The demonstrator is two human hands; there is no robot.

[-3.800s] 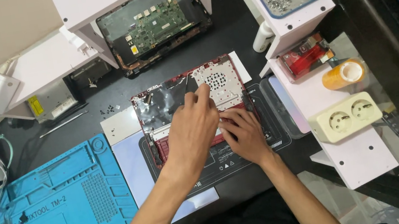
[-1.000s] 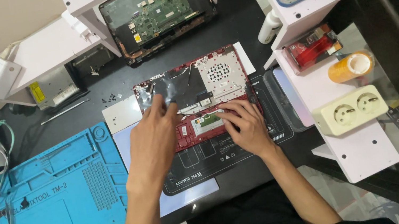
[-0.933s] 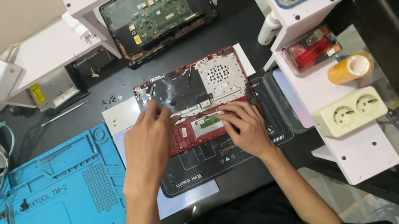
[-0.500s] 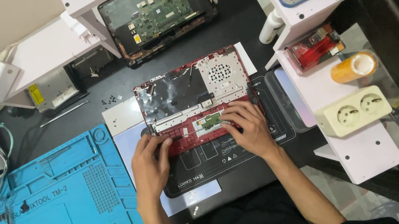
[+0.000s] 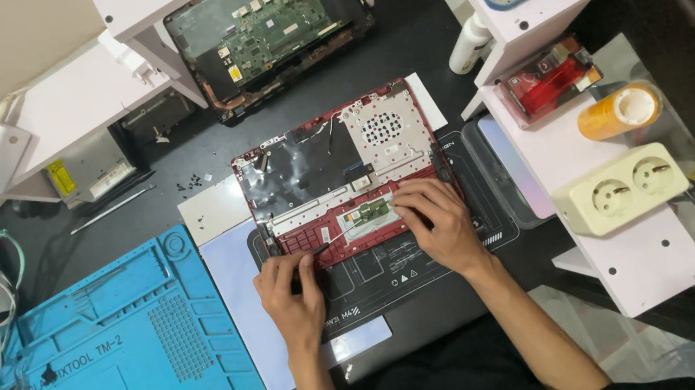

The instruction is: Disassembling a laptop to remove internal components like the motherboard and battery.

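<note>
On the black mat (image 5: pixel 435 270), the red laptop shell (image 5: pixel 344 172) lies long side left to right, just above my hands. My left hand (image 5: pixel 290 291) pinches a thin dark tool at its bottom edge. My right hand (image 5: pixel 437 225), fingers spread, presses beside the small green board (image 5: pixel 369 212). The blue mat (image 5: pixel 102 358) sits left, clear.

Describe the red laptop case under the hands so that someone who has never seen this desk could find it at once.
Start from the big blue mat at the left of the dark desk and move right. The red laptop case lies open on a black mat, with the left hand and right hand on its near edge. Its red frame sets it apart from the black laptop case behind.
</note>
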